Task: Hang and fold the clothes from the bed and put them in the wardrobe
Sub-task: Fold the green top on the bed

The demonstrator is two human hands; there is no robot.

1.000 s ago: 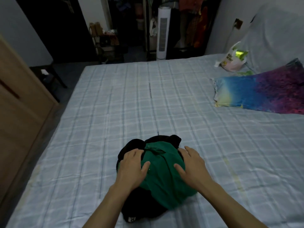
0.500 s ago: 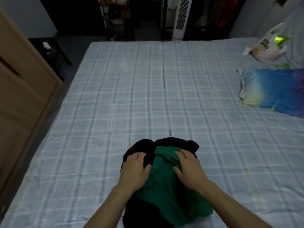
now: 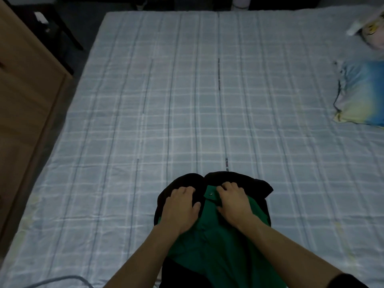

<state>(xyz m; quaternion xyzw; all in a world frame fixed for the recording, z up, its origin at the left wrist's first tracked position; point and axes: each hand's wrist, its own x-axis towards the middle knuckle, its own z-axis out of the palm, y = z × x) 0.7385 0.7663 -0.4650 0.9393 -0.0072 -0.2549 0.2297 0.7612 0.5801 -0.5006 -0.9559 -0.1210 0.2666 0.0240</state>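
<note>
Head view shows the left hand (image 3: 180, 206) and right hand (image 3: 233, 201), fingers curled, gripping the far edge of the green garment (image 3: 209, 242) atop black clothing (image 3: 245, 180), likely gathering the pile to lift toward the wardrobe.

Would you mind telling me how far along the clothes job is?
Done: the bed holds no other loose clothes in view. In hand: left hand and right hand grip the green garment atop the black garment. Left: carrying both to the wardrobe.
</note>
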